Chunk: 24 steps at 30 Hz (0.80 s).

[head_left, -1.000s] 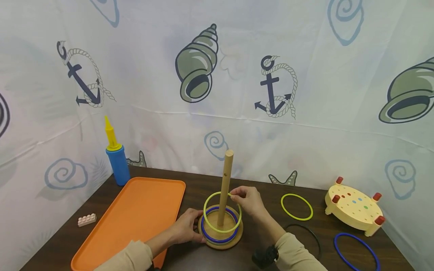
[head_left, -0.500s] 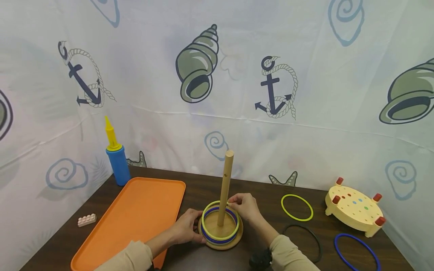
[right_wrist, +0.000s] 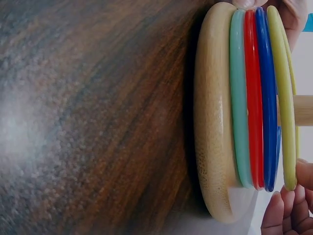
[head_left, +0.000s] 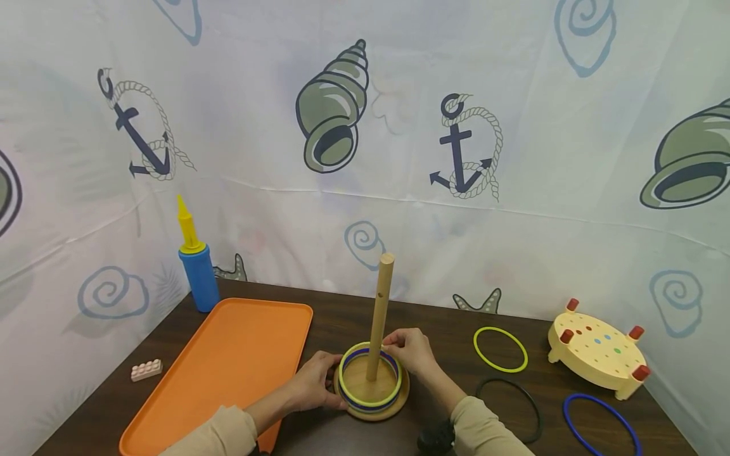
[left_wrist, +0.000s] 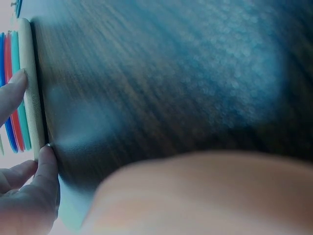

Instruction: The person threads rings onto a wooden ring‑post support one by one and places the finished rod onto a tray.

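Observation:
A wooden ring-toss stand, with its post (head_left: 381, 310) upright on a round base (head_left: 376, 416), is between my hands. My left hand (head_left: 313, 383) grips the base's left edge, thumb and fingertips on its rim in the left wrist view. Between finger and thumb, my right hand (head_left: 413, 351) pinches a yellow ring (right_wrist: 282, 98) that is around the post. It leans slightly, with a gap to the blue ring (right_wrist: 266, 107) at the pinched end. Under that blue ring lie a red ring (right_wrist: 253, 107) and a green ring (right_wrist: 238, 107), stacked on the base.
To the left are an orange tray (head_left: 228, 361), a pink toy brick (head_left: 146, 370) and a blue-yellow hand pump (head_left: 199, 272). On the right lie another yellow ring (head_left: 475, 342), a black ring (head_left: 538, 411), another blue ring (head_left: 565, 407) and a cream pegboard with red-tipped legs (head_left: 595, 348).
The right hand has lowered the yellow ring down the post, and the ring has become flatter over the stack. My left hand has stayed on the base.

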Tool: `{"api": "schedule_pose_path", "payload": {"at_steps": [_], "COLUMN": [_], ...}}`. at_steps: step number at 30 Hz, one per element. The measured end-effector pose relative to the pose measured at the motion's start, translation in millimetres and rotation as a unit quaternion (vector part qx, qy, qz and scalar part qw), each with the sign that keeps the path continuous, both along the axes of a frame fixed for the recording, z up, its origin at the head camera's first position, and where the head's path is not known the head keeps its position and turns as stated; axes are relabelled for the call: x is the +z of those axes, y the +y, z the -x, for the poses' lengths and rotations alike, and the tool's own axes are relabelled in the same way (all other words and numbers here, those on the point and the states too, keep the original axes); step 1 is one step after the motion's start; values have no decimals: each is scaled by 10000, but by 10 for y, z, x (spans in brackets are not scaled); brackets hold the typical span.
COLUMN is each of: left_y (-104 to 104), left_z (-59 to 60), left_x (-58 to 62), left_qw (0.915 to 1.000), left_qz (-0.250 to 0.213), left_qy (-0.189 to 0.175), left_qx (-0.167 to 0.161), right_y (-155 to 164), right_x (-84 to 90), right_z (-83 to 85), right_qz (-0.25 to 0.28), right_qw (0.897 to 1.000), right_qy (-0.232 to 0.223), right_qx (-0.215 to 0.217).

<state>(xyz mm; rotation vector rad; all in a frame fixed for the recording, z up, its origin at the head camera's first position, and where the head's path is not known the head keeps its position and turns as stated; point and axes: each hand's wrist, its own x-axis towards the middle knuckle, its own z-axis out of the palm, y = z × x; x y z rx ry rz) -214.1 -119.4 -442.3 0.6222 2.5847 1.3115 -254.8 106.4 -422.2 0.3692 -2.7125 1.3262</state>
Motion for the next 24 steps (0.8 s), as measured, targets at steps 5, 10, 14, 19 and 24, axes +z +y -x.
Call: {"api": "schedule_pose_path", "payload": {"at_steps": [5,10,14,19,24], "left_y": [1,1,2,1,0], "left_z": [-2,-5,-6,-8,-13], "left_x": [8,13,19,32,38], "left_qw": [10000,10000,9999,9999,9998], "left_qz": [6,-12,-56,-9,6], "left_qy": [-4,-34,-97,-136,-173], "left_qx": [3,8,1,-2,10], "right_y": [-9,-7,-5,-4,-1], "right_x": [3,-16,-41,-64,-80], "right_z": [-19,-22,-24,-19,-5], "right_qz": [-78,-110,-123,-114,-143], "right_qw": [10000,9999,9999,9999,9999], "right_qy": [55,61,-9,-12,79], "right_qx": [24,20,-21,-52,-46]}}
